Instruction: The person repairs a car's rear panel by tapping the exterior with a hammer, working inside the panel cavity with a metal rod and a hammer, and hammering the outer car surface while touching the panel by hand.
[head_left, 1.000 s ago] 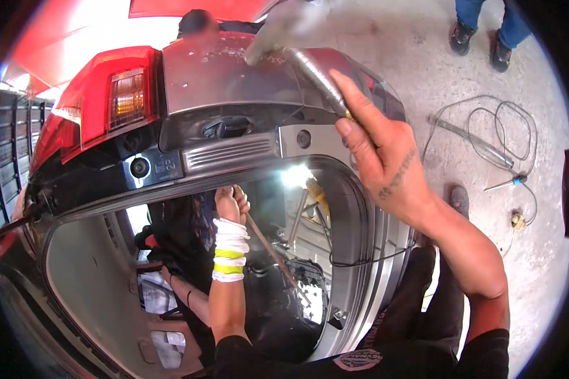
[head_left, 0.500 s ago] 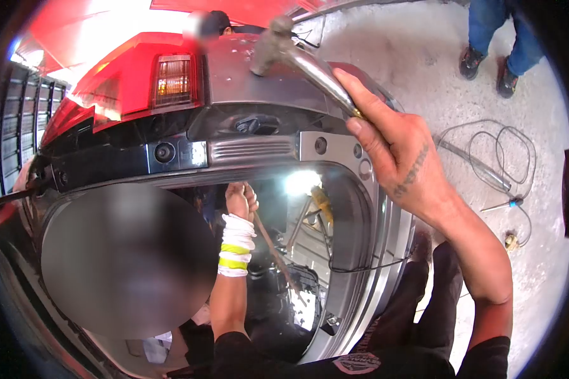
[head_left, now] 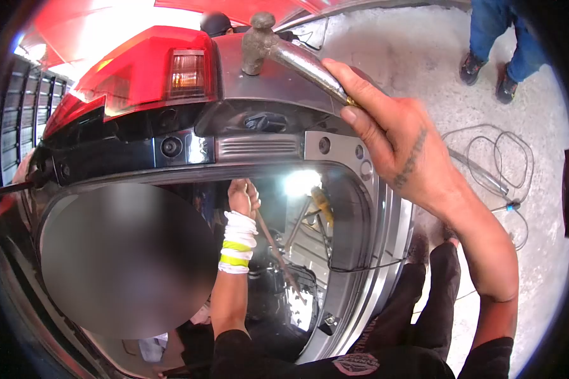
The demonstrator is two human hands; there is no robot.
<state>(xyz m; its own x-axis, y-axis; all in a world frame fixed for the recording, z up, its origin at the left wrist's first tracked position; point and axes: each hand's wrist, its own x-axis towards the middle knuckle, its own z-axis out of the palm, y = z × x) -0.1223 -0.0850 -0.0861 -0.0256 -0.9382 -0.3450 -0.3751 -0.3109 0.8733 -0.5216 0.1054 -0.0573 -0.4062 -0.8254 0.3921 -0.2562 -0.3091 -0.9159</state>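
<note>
The right hand (head_left: 401,148) has its fingers closed around the handle of the hammer (head_left: 300,63). The hammer head is at the panel (head_left: 284,88), right of the tail light (head_left: 139,79); contact cannot be determined. The left hand (head_left: 243,199), near the upper edge of the opening (head_left: 351,196), has its fingers curled around the rod (head_left: 272,239), which slants down to the right. A lit lamp (head_left: 303,183) is beside it.

The hammer (head_left: 297,61) is showing silver-grey, the wristband (head_left: 239,236) white with two yellow-green stripes. The tail light (head_left: 142,72) is showing red with an amber patch; the T-shirt (head_left: 284,365) is showing black, the jeans (head_left: 530,50) blue.
</note>
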